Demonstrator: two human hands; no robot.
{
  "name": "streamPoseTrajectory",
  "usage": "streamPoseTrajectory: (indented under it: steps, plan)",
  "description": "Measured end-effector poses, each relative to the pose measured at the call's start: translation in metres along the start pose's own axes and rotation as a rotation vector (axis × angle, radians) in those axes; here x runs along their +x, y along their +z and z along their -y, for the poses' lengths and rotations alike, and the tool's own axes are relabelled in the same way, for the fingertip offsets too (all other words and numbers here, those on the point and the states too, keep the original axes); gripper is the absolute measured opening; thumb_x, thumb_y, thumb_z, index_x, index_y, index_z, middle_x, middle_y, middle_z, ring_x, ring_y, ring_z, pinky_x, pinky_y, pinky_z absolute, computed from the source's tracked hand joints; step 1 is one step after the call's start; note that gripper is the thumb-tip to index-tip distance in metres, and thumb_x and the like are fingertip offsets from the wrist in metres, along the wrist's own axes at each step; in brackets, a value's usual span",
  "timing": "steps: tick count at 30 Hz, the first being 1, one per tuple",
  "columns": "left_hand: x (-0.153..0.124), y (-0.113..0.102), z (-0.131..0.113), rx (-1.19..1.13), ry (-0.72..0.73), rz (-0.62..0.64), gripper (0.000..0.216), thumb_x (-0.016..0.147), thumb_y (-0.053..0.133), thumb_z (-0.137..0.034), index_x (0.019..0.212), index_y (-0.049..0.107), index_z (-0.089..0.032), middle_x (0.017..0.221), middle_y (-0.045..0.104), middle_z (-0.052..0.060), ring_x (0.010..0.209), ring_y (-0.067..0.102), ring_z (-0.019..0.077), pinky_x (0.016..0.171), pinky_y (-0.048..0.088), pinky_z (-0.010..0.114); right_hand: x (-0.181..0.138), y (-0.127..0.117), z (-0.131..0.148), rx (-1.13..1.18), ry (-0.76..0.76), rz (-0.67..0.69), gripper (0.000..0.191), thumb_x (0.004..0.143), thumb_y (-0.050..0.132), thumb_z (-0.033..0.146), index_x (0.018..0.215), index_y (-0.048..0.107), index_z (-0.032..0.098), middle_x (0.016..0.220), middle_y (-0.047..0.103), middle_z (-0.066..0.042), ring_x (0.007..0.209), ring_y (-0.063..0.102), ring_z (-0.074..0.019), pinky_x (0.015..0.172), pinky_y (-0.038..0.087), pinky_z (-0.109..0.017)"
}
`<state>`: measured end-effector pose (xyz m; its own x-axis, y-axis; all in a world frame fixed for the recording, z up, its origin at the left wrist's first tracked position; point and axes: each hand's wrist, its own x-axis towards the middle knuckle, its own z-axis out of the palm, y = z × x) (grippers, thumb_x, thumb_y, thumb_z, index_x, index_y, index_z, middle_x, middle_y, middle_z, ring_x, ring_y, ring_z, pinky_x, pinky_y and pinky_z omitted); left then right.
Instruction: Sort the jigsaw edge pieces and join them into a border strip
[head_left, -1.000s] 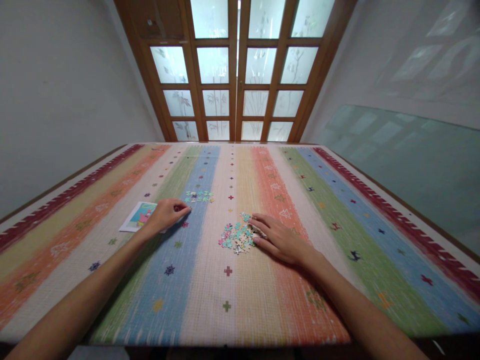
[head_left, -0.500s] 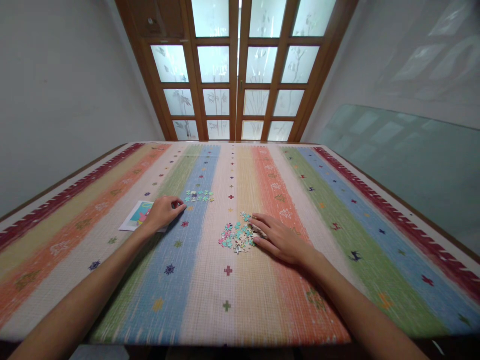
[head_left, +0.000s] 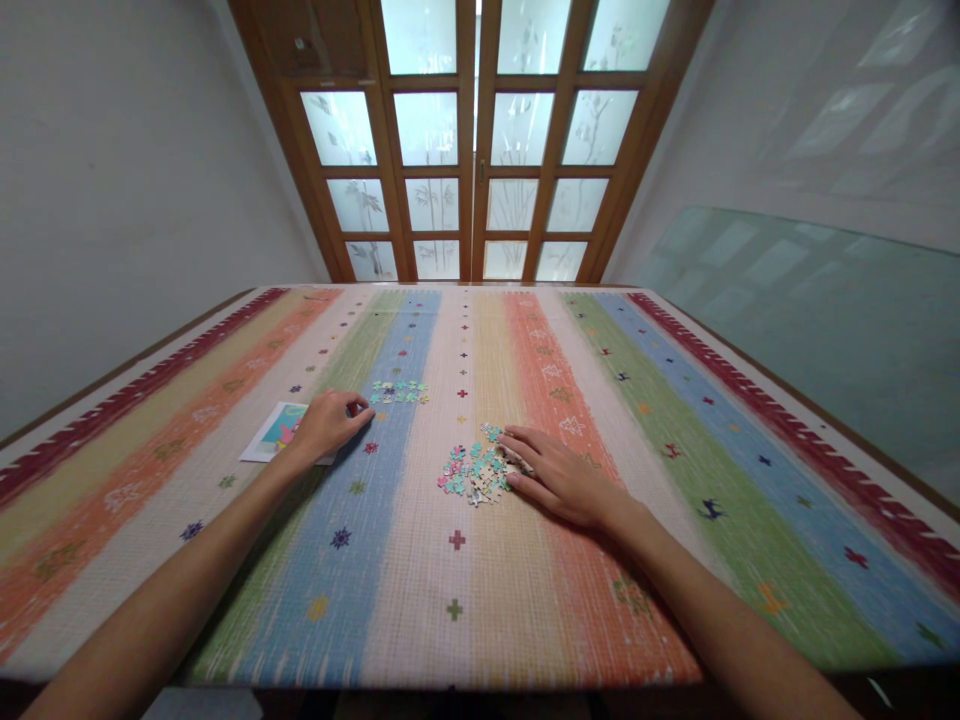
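My left hand (head_left: 334, 420) is over the right side of a picture card (head_left: 274, 432), covering part of it. Its thumb and bent index finger come together in a pinch; whatever may lie between them is too small to make out. Just beyond those fingertips, several pale green jigsaw puzzle pieces (head_left: 401, 390) are laid out in short rows on the blue stripe. At the right edge of a loose heap of puzzle pieces (head_left: 476, 470) rests my right hand (head_left: 559, 475), its fingers stretched and apart, hiding some of the heap. The heap mixes turquoise, pink and bare-backed pieces.
A striped tablecloth (head_left: 427, 560) with small printed figures covers the table. Behind the table's far edge stand wooden doors with frosted panes (head_left: 427, 130). A pale glass panel (head_left: 810, 340) leans along the right side.
Both hands hold nearly the same places. The view has shifted very slightly; the card, the rows and the heap look unchanged.
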<state>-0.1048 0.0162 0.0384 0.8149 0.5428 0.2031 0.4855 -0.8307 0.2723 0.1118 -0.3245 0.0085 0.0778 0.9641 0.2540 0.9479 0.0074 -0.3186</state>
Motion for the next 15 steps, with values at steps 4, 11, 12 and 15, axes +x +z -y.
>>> streamPoseTrajectory:
  steps: [4,11,12,15]
  plan:
    - [0.003,-0.001,-0.006,-0.016,0.023,-0.016,0.032,0.083,0.056,-0.043,0.086,0.076,-0.018,0.075,0.07,0.008,0.076,0.063,0.0251,0.078,0.047,0.036,0.0,0.0,0.0,0.001,0.004,0.001,0.054,0.106,0.038,0.048,0.153,0.043,0.02,0.151,0.05,-0.017,0.137,0.051,-0.0295,0.113,0.044,-0.055]
    - [0.014,0.008,-0.035,-0.035,0.144,-0.019,0.028,0.087,0.056,-0.035,0.096,0.076,-0.017,0.083,0.072,0.008,0.083,0.063,0.0245,0.087,0.047,0.037,0.0,-0.001,0.001,-0.008,0.013,0.02,0.055,0.106,0.04,0.047,0.154,0.041,0.02,0.152,0.049,-0.017,0.138,0.05,-0.0302,0.115,0.044,-0.055]
    - [0.017,0.01,-0.039,-0.025,0.154,-0.014,0.027,0.087,0.056,-0.034,0.097,0.076,-0.018,0.083,0.072,0.008,0.085,0.063,0.0249,0.088,0.047,0.038,0.0,-0.001,0.001,-0.01,0.014,0.016,0.054,0.106,0.04,0.046,0.154,0.04,0.021,0.152,0.05,-0.017,0.138,0.05,-0.0301,0.115,0.044,-0.054]
    - [0.026,0.015,-0.046,0.012,0.166,0.0,0.026,0.086,0.057,-0.032,0.097,0.076,-0.019,0.082,0.07,0.007,0.089,0.062,0.0258,0.088,0.047,0.037,-0.001,0.001,-0.001,-0.018,0.017,0.006,0.055,0.105,0.042,0.046,0.155,0.039,0.023,0.153,0.049,-0.015,0.138,0.05,-0.0295,0.115,0.044,-0.053]
